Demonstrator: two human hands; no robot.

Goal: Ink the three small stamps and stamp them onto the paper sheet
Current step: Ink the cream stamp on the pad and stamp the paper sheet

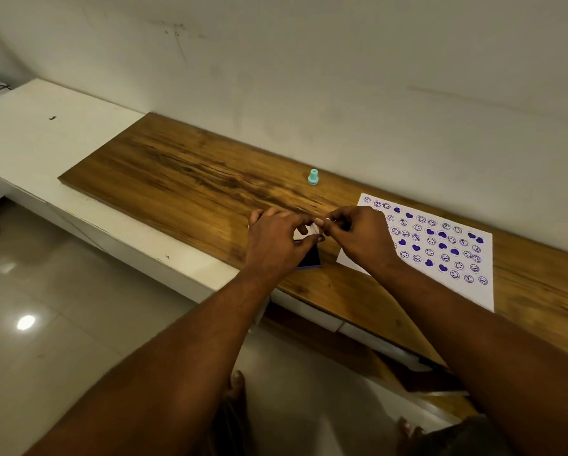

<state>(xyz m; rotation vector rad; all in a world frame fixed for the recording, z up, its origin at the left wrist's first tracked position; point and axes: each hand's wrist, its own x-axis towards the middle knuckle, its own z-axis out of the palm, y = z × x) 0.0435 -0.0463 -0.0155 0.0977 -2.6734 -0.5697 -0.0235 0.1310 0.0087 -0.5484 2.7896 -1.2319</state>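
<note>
left hand (272,241): fingers curled, thumb and fingertips pinching a small pale piece (312,229) right above the ink pad (310,258); palm faces down, and the hand covers most of the pad.
right hand (358,235): fingers curled too, tips meeting the left hand's tips on the same pale piece; sits just right of the ink pad, partly over the near-left corner of the paper.
small pale piece: held between both hands over the ink pad's far edge; whitish or clear, too small and too hidden to tell what it is.
ink pad: dark inked face with a purple rim, lying flat on the surface; only its near-right corner shows from under the left hand.
paper sheet (467,291): white, flat on the surface just right of the ink pad; covered in rows of purple prints, smiley circles and solid hearts; near strip unprinted.
teal stamp (313,177): upright, alone, well beyond the ink pad towards the wall, apart from both hands and from the paper.
surface (183,179): brown wood-grain board; carries the ink pad, paper and teal stamp; stretches far left of the ink pad.
white ledge (45,143): further left of the ink pad, beyond the board's end.
floor (62,307): glossy pale tiles, below and nearer than the ink pad, with a light glare spot.
wall (341,77): plain and off-white, behind the ink pad, scuffed.
</note>
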